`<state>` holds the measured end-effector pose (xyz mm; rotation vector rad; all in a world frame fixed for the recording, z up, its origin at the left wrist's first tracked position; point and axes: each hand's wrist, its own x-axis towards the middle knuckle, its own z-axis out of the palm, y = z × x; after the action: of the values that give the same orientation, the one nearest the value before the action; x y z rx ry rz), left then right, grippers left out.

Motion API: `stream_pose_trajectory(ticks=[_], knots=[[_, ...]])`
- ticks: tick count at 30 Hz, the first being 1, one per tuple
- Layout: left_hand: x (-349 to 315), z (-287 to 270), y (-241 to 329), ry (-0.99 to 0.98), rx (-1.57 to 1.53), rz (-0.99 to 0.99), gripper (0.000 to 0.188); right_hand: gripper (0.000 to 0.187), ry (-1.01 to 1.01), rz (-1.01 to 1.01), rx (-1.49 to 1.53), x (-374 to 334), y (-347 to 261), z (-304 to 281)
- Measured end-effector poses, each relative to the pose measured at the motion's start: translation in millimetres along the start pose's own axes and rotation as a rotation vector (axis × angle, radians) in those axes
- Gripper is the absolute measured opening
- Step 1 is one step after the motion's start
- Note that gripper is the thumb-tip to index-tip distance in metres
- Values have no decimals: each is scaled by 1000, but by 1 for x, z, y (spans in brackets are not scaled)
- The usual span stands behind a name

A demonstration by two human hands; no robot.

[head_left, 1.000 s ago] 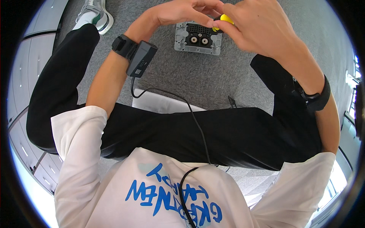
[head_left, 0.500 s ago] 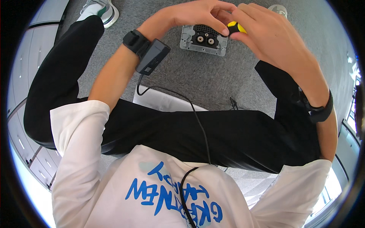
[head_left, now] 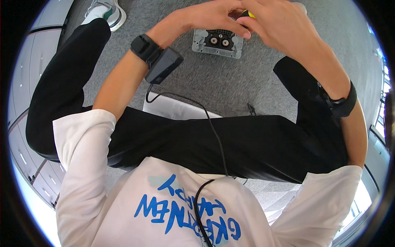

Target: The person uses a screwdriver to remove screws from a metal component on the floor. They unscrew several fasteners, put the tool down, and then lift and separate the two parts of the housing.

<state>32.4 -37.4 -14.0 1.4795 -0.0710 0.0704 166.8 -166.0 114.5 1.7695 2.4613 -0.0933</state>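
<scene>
A grey metal unit (head_left: 218,51) with a black middle and two round metal fittings stands on the carpet at the top centre. My left hand (head_left: 216,17) curves over its upper right side, thumb pointing right and fingers bent. What those fingers pinch is hidden behind my right hand. Closed around a yellow-and-black screwdriver (head_left: 246,14), my right hand (head_left: 282,24) meets the left one at the top edge. Only a bit of the handle shows; the shaft and tip are out of sight.
Grey carpet (head_left: 197,82) lies under the unit. A black box (head_left: 164,66) is strapped to my left wrist, its cable (head_left: 212,127) running over my lap. A white flat thing (head_left: 177,106) lies before my legs. White cabinets (head_left: 24,103) line the left.
My right hand has shifted slightly left and up, covering more of the screwdriver handle. The left thumb now shows below it. The unit sits slightly higher and further left in the picture.
</scene>
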Motion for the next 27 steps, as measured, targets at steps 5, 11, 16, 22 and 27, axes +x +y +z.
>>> stream_pose_trajectory(ticks=[5,11,16,22,27], knots=[[-2,-10,-1,-136,143,-58,38,29,-48,-110,36,-1,-9,1],[-17,-28,-16,-149,136,-153,58,28,46,-218,62,-1,5,5],[-46,-79,-32,-5,407,-450,81,24,-173,-166,55,5,1,5],[-63,-76,-69,105,725,-616,83,22,-95,-81,43,1,-8,21],[-57,-42,-66,88,392,-885,93,29,8,-62,148,-18,9,41]])
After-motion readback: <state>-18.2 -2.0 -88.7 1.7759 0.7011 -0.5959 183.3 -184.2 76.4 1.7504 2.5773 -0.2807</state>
